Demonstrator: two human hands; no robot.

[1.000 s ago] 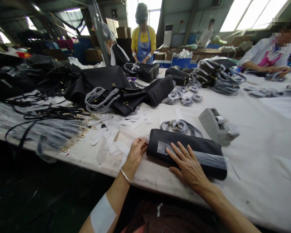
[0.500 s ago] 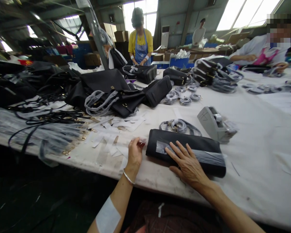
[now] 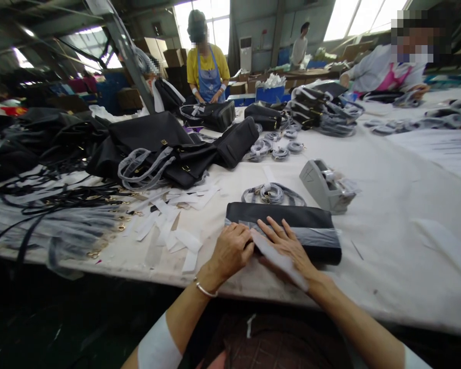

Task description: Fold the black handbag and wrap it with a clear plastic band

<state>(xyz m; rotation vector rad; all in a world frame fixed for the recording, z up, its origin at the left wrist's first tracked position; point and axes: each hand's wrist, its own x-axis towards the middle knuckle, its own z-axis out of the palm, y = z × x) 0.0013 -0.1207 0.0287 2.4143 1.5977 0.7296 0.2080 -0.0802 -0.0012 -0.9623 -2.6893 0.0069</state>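
A black leather-like bag (image 3: 276,211) lies folded at the front edge of the table, with translucent film (image 3: 318,237) across it. My right hand (image 3: 292,248) rests on the bag, fingers stretched out and apart. At the bag's left end my left hand (image 3: 234,248) is closed, its fingertips at the top of a whitish, blurred strip (image 3: 280,261). This strip slants down across my right hand towards the wrist. Just behind the bag lies a coiled strap wrapped in clear plastic (image 3: 271,193).
A grey tape dispenser (image 3: 322,187) stands behind the bag's right end. White paper strips (image 3: 184,241) lie scattered to the left, beside plastic-wrapped straps (image 3: 57,220). More black bags (image 3: 149,133) are heaped behind. Co-workers (image 3: 207,72) stand across the table.
My left hand has come right, from beside the bag onto its left end. The whitish strip now shows slanting over my right hand, which stays on the bag. The whole view has shifted.
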